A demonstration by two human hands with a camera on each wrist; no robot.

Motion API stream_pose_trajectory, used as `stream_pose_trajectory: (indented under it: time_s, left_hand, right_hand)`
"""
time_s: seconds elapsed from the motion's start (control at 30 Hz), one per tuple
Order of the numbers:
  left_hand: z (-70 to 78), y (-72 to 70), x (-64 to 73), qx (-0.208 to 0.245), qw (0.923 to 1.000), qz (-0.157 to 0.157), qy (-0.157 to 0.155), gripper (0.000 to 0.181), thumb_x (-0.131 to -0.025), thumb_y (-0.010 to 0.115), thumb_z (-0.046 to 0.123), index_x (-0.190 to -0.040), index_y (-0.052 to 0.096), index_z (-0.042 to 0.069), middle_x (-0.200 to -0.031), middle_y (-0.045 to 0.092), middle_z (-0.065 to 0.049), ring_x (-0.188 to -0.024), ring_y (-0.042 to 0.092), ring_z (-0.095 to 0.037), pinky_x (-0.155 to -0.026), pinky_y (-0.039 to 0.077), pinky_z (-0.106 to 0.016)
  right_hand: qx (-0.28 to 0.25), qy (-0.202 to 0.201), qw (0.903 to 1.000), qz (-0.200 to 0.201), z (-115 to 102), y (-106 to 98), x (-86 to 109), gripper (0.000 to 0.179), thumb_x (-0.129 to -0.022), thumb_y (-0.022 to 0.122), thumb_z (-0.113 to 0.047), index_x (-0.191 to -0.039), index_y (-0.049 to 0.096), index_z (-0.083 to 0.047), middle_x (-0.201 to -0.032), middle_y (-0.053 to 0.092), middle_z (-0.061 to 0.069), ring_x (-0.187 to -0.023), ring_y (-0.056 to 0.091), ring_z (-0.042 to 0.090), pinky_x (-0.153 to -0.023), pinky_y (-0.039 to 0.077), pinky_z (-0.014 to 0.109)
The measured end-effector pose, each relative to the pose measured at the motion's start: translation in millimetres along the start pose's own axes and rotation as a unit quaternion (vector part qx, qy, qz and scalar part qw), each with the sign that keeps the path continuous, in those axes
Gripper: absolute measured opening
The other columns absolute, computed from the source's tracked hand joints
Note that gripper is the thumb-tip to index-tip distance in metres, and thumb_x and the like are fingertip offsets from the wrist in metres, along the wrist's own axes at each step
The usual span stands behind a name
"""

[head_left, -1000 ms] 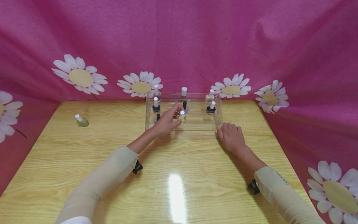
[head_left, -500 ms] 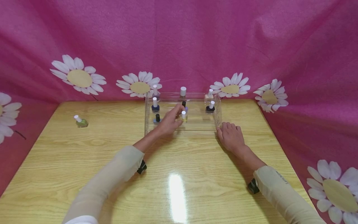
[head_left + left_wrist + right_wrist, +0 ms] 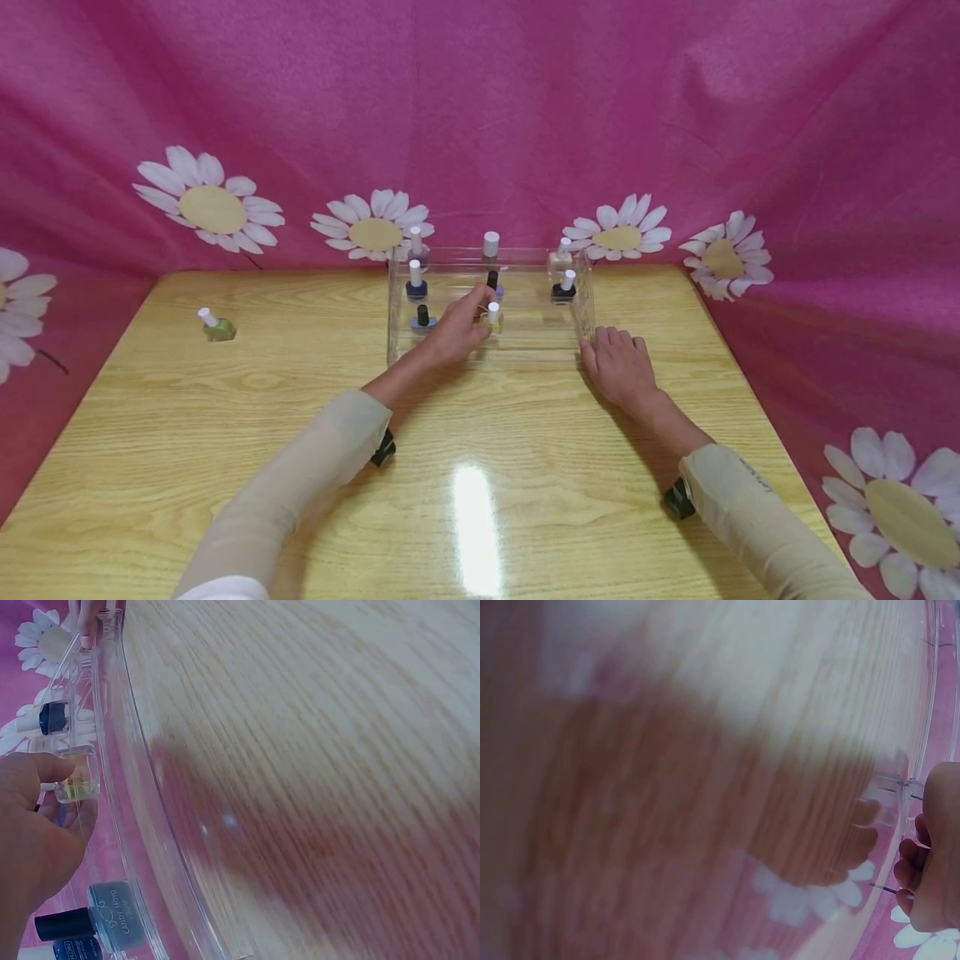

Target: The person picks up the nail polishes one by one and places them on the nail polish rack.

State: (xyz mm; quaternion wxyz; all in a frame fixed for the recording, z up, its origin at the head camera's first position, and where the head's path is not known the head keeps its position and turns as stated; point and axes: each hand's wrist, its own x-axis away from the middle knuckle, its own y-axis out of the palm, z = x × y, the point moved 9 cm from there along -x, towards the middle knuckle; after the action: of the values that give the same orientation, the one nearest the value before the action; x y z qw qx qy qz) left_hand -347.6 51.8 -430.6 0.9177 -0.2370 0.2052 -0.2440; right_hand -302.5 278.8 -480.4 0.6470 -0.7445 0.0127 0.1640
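Note:
A clear stepped display rack (image 3: 525, 342) stands at the back of the table with several nail polish bottles on it. My left hand (image 3: 459, 327) pinches a yellow nail polish bottle (image 3: 78, 777) with a white cap at the lower middle of the rack. Thumb and fingers sit on either side of that bottle. At the rack's right front corner, my right hand (image 3: 621, 367) grips the edge with curled fingers. A light blue bottle (image 3: 118, 916) with a black cap stands left of the left hand. A purple bottle (image 3: 499, 292) behind the hand is partly hidden.
A green nail polish bottle (image 3: 219, 329) stands apart on the wooden table (image 3: 300, 358), left of the rack. Higher on the rack are dark blue (image 3: 417, 287), black (image 3: 562, 292) and pale beige (image 3: 559, 260) bottles. A pink flowered cloth (image 3: 487, 125) hangs close behind.
My left hand has shifted slightly right with the yellow bottle, then come slightly lower toward the front step. The light blue bottle shows more fully. My right hand stays at the rack corner.

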Motion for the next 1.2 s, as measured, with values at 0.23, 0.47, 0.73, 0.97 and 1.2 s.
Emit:
stream_pose_trajectory:
  time_s: [0.23, 0.47, 0.73, 0.97, 1.2]
  left_hand:
    - [-4.1, 2.1, -1.1, -0.013, 0.9997, -0.008, -0.018, 0.033, -0.089, 0.056, -0.014, -0.116, 0.047, 0.004, -0.116, 0.062, -0.016, -0.114, 0.058, -0.028, -0.097, 0.048, -0.038]
    - [-4.4, 3.4, -1.7, -0.015, 0.9995, -0.015, -0.024, 0.033, -0.089, 0.057, -0.014, -0.114, 0.046, 0.005, -0.116, 0.061, -0.017, -0.115, 0.058, -0.028, -0.097, 0.048, -0.038]
    - [-6.0, 1.5, -1.5, -0.008, 0.9995, -0.012, -0.029, 0.035, -0.087, 0.059, -0.013, -0.118, 0.048, 0.002, -0.116, 0.062, -0.016, -0.114, 0.058, -0.028, -0.099, 0.047, -0.036]
    - [-1.8, -6.3, 1.2, -0.002, 0.9991, -0.002, -0.043, 0.039, -0.086, 0.063, -0.012, -0.119, 0.049, 0.001, -0.120, 0.060, -0.015, -0.114, 0.058, -0.028, -0.099, 0.048, -0.034]
    - [16.0, -23.9, 8.2, -0.020, 0.9995, 0.010, -0.023, 0.033, -0.091, 0.062, -0.005, -0.121, 0.049, 0.001, -0.120, 0.058, -0.014, -0.116, 0.057, -0.028, -0.097, 0.049, -0.040]
  right_hand:
    - [-0.005, 0.001, 1.0000, -0.004, -1.4, -0.8, 1.0, 0.037, -0.107, 0.037, -0.031, -0.080, 0.042, -0.006, -0.079, 0.046, 0.012, -0.079, 0.049, 0.038, -0.068, 0.036, 0.048]
    - [-0.005, 0.000, 1.0000, 0.003, -2.6, -2.5, 0.7, 0.036, -0.107, 0.038, -0.030, -0.079, 0.041, -0.006, -0.078, 0.044, 0.012, -0.078, 0.049, 0.038, -0.067, 0.036, 0.048]
    - [-0.006, 0.006, 0.9999, -0.013, -1.4, 0.2, -0.3, 0.037, -0.108, 0.036, -0.031, -0.081, 0.042, -0.006, -0.079, 0.045, 0.012, -0.080, 0.049, 0.038, -0.068, 0.035, 0.048]
    - [-0.008, 0.004, 0.9999, -0.014, -0.9, 0.7, -0.7, 0.037, -0.108, 0.035, -0.031, -0.081, 0.041, -0.006, -0.079, 0.044, 0.011, -0.079, 0.049, 0.037, -0.068, 0.035, 0.047]
    - [-0.006, -0.002, 0.9999, -0.008, -1.0, -1.1, -0.6, 0.037, -0.108, 0.036, -0.030, -0.079, 0.042, -0.007, -0.076, 0.043, 0.009, -0.076, 0.049, 0.036, -0.066, 0.035, 0.047]
